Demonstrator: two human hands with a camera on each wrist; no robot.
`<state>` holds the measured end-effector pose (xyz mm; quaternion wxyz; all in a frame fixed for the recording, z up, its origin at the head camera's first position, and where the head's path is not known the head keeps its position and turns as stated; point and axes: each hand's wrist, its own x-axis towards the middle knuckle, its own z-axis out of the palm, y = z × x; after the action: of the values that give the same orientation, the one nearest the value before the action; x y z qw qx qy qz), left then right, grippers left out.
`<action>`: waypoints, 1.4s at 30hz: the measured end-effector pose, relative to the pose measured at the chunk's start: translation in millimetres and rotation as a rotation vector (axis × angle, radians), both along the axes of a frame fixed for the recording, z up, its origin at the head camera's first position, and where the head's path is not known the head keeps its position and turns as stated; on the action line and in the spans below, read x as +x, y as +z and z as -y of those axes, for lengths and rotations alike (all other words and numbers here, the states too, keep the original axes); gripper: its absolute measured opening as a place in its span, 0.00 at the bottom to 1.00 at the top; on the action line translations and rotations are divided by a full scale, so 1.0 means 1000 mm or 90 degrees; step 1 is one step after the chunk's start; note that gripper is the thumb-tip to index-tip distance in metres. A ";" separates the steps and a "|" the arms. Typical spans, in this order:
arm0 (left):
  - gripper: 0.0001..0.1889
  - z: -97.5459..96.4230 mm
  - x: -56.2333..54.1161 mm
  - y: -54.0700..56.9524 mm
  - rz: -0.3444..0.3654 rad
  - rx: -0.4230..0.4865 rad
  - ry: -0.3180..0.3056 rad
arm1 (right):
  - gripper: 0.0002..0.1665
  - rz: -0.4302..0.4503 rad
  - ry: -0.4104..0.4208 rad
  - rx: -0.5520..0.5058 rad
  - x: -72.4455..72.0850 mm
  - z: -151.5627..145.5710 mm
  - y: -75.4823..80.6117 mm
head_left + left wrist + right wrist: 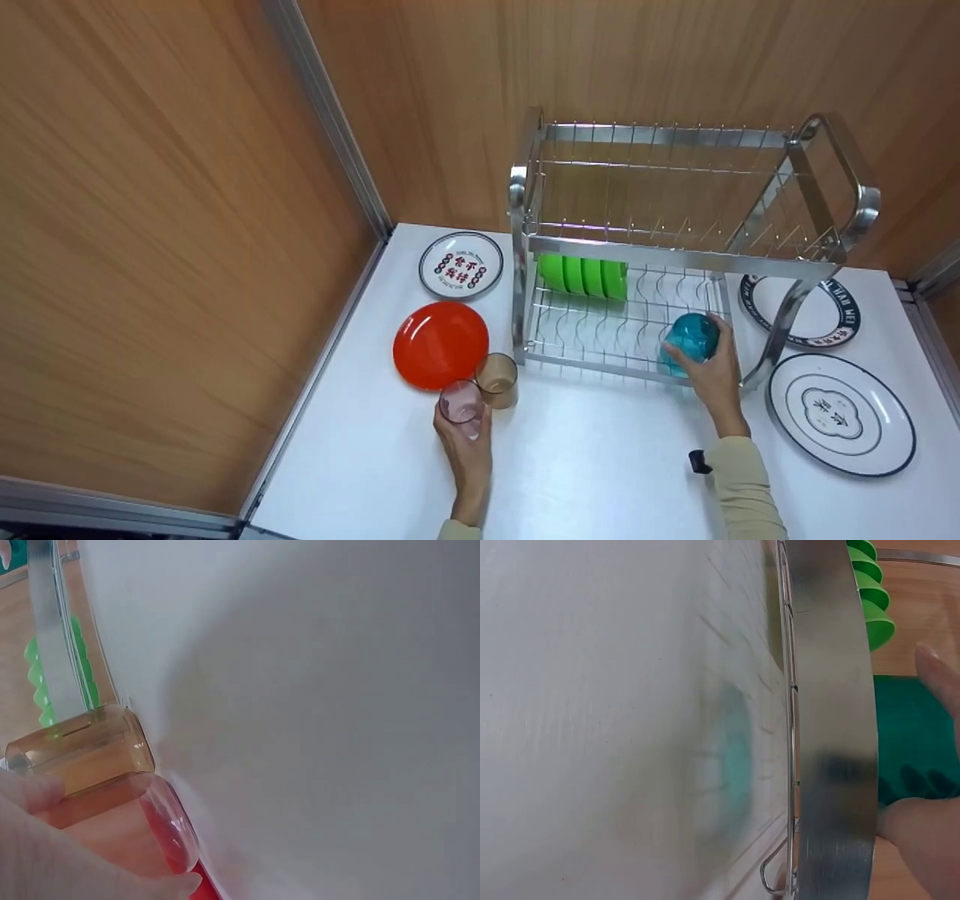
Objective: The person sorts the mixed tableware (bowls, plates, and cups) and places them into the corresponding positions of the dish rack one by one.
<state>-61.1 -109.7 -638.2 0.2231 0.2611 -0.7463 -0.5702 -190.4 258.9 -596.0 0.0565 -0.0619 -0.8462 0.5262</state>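
Observation:
My left hand [466, 450] grips a clear pinkish glass [460, 403], thumb and fingers on either side of it. Right beside that glass stands an amber glass [496, 381]; in the left wrist view the two glasses appear to touch. A red plate [440, 345] lies just behind them. On the lower tier of a metal dish rack [622, 369], at its right front, my right hand [716, 375] holds a teal glass [691, 337]. The right wrist view shows thumb and fingers around the teal glass [915, 739], partly hidden by the rack's front rail.
Several green dishes [581, 276] stand in a row at the lower tier's left. A small patterned plate [461, 266] lies left of the rack. To the right are a dark-rimmed plate [840, 311] and a large white plate [840, 412]. Wooden panels [442, 112] rise behind and at the sides.

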 end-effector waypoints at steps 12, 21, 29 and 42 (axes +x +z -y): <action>0.47 0.003 0.003 -0.001 -0.007 0.017 -0.033 | 0.62 0.031 0.036 -0.002 -0.005 0.002 0.002; 0.46 0.006 0.001 -0.002 -0.032 0.040 -0.035 | 0.64 0.048 0.045 -0.016 -0.003 0.002 0.002; 0.45 0.007 0.004 -0.001 -0.043 0.064 -0.007 | 0.67 0.025 0.028 -0.023 0.005 0.000 0.002; 0.45 0.003 0.014 0.002 -0.091 -0.027 0.020 | 0.66 -0.064 0.002 -0.027 0.026 0.001 0.005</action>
<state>-46.6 -112.7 -635.7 0.2898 0.2266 -0.7362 -0.5680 -164.9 257.9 -590.9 0.0967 -0.0348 -0.8310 0.5466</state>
